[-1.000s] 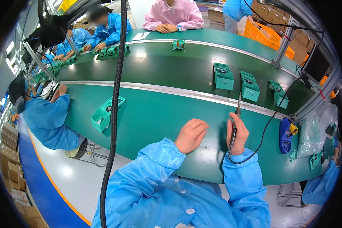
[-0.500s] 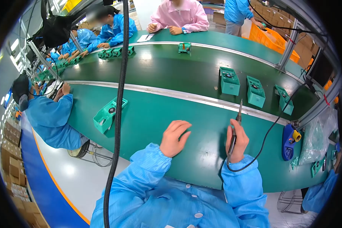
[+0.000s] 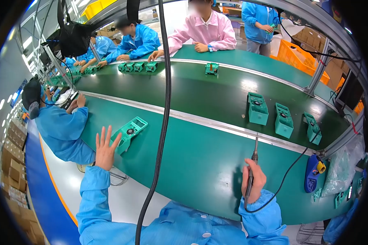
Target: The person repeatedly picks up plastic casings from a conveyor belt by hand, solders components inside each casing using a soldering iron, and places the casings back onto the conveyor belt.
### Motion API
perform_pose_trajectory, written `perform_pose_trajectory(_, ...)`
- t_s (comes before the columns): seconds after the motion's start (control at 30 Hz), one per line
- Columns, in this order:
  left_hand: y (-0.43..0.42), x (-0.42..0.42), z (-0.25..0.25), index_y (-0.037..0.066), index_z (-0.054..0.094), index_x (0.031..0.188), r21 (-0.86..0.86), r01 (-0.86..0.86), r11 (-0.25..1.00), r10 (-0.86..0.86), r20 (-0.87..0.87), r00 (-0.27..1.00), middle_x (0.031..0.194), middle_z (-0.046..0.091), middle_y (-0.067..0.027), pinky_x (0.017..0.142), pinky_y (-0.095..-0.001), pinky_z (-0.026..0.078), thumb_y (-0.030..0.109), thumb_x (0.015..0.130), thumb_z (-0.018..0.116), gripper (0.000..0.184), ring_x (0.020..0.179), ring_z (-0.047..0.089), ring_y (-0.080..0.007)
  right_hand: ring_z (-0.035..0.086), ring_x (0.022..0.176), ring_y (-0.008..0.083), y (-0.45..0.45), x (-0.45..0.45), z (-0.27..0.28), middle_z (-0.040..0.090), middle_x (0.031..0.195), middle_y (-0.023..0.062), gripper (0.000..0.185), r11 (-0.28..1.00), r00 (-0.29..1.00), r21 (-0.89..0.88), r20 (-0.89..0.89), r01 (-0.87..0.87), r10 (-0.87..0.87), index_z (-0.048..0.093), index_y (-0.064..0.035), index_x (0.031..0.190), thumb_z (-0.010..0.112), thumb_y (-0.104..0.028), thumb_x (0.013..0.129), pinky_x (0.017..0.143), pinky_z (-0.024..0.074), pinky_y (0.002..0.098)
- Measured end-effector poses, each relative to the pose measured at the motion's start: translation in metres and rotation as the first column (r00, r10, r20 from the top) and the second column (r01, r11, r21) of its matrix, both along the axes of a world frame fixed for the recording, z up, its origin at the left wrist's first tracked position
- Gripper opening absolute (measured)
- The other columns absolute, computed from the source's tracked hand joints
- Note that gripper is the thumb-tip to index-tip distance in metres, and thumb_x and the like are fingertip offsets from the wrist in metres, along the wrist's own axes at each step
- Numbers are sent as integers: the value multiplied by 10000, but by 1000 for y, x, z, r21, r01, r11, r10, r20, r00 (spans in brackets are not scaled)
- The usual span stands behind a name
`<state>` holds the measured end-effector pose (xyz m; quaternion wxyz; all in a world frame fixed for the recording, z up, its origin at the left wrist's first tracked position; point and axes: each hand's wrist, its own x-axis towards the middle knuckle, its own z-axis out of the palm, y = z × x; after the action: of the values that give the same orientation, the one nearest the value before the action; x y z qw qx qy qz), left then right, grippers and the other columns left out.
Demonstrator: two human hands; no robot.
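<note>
With fingers spread, my left hand (image 3: 105, 152) is at the near side of a green plastic housing (image 3: 131, 131) that has a round black part in it. The hand overlaps the housing's near end; whether it touches, I cannot tell. My right hand (image 3: 254, 179) is closed around a soldering iron (image 3: 250, 185), its thin metal tip pointing up and away toward the metal rail. The iron's black cord loops under my right wrist and runs off to the right. A blue soldering iron stand (image 3: 312, 173) with a yellow part is right of that hand.
Three green housings (image 3: 257, 109) lie on the dark conveyor belt (image 3: 184, 87) beyond the metal rail, and smaller green units sit farther along. A thick black cable (image 3: 164, 102) hangs across the view. Clear plastic bags (image 3: 340, 171) lie at right. Co-workers sit left and opposite.
My left hand has moved left from mid-table to the green housing, its fingers spreading. My right hand still holds the soldering iron. The view has shifted, and the pink-sleeved person's hand reaches toward the small units.
</note>
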<state>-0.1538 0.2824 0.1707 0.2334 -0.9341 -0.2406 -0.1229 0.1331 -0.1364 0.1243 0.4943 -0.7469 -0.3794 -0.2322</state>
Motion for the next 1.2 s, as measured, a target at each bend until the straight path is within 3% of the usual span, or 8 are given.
perform_pose_trajectory(0.23,45,3,-32,74,498,1396,-270,138,953,-134,34,990,1459,470,-191,1187,-567,256,-84,730,640,700,1445,341,-392,593,575,288,2,-2,1,597,718,150,334,1000,999,-11,44,-3,3,658,2,1110,675,130,802,509,446,357)
perform_pose_trajectory(0.47,-17,57,-28,0,532,1308,-296,392,871,-334,228,915,1267,567,-190,1135,-578,318,-36,694,707,639,1228,522,-376,626,591,285,8,0,-4,617,706,135,309,999,999,-31,-30,-34,33,669,1,1086,674,123,803,539,484,373)
perform_pose_trajectory(0.6,-99,125,-10,-10,579,1259,-305,597,742,-513,314,799,1182,600,-167,1060,-553,391,-15,654,747,628,1125,568,-345,669,638,288,3,10,3,670,764,152,322,998,999,-53,21,-40,41,677,2,1110,708,82,800,583,515,361)
perform_pose_trajectory(0.77,-178,173,-12,6,639,1212,-265,845,465,-743,402,535,1150,638,-135,894,-451,469,53,754,683,463,968,624,-272,720,725,268,-10,18,40,726,853,170,379,999,998,11,54,-46,45,673,19,1180,783,-74,830,656,554,321)
perform_pose_trajectory(0.87,-207,184,-24,10,653,1204,-255,897,362,-788,430,441,1146,649,-130,836,-408,475,82,789,648,422,922,626,-248,718,725,232,-17,13,58,736,858,149,436,994,991,111,-130,-9,23,679,30,1178,811,-211,840,667,554,304)
perform_pose_trajectory(1.0,-226,182,-42,10,680,1165,-199,929,313,-839,400,368,1125,637,-119,817,-381,484,85,782,655,392,929,621,-236,710,756,209,-21,4,63,740,869,142,306,992,839,127,-541,17,55,719,24,1098,778,-134,842,705,546,301)
perform_pose_trajectory(1.13,-219,184,-45,10,685,1151,-270,931,244,-790,501,353,1076,622,-103,808,-378,498,89,774,656,386,929,619,-231,711,730,240,0,1,54,737,852,145,217,997,864,-1,-500,-71,61,728,24,992,760,-79,803,698,552,316)
perform_pose_trajectory(1.2,-216,185,-46,11,687,1137,-280,934,220,-790,510,339,1054,616,-99,800,-376,505,94,770,657,377,924,618,-232,668,583,257,15,5,56,696,711,130,170,986,914,-16,-379,-164,146,710,28,905,760,-59,767,562,518,331)
